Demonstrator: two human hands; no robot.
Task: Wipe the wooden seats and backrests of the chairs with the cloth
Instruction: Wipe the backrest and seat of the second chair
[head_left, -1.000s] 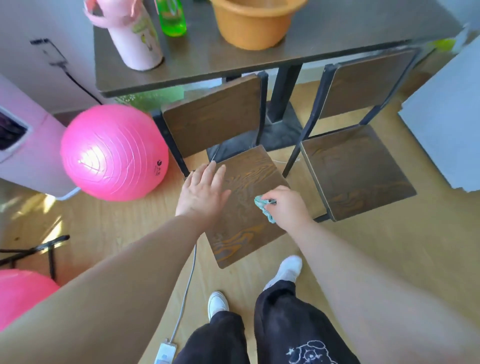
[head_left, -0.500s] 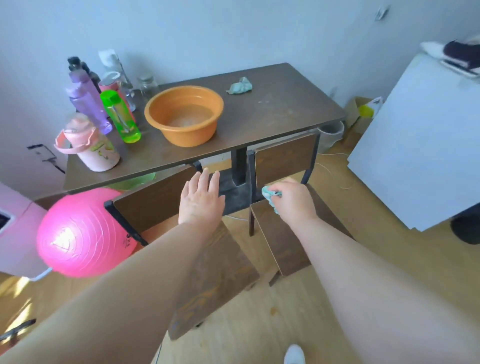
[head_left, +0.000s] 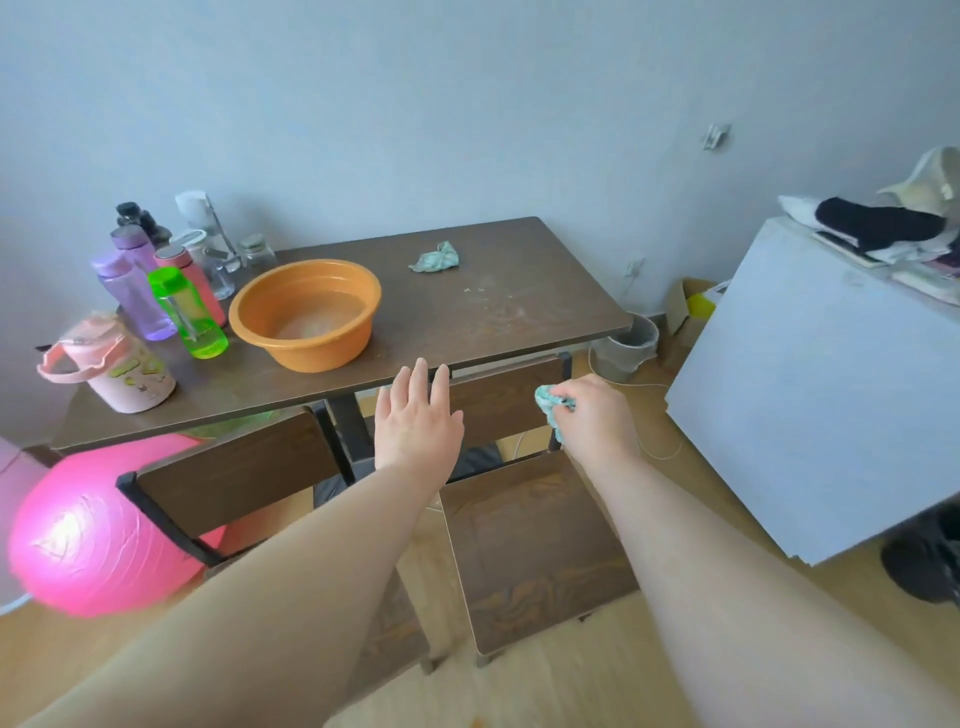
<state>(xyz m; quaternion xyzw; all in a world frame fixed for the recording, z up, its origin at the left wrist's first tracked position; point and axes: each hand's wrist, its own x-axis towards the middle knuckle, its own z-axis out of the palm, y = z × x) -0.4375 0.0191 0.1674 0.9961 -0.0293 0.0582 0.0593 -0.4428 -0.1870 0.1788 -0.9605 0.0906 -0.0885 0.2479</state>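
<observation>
**Cloth held at the backrest under the table's front edge**

The teal cloth (head_left: 549, 402) is bunched in the right hand (head_left: 595, 415), whose fingers curl round it so that only a tuft shows. It sits in front of the right chair's backrest (head_left: 498, 405), just below the table (head_left: 467, 317) edge near its right corner; whether it touches the wood cannot be told. The right arm reaches forward over that chair's seat (head_left: 530, 545). The left hand (head_left: 418, 415) is flat, palm down, fingers straight and close together, holding nothing, its fingertips at the table's front edge. On the table stand an orange basin (head_left: 306, 314) and, farther back, a second crumpled cloth (head_left: 435, 257).
</observation>
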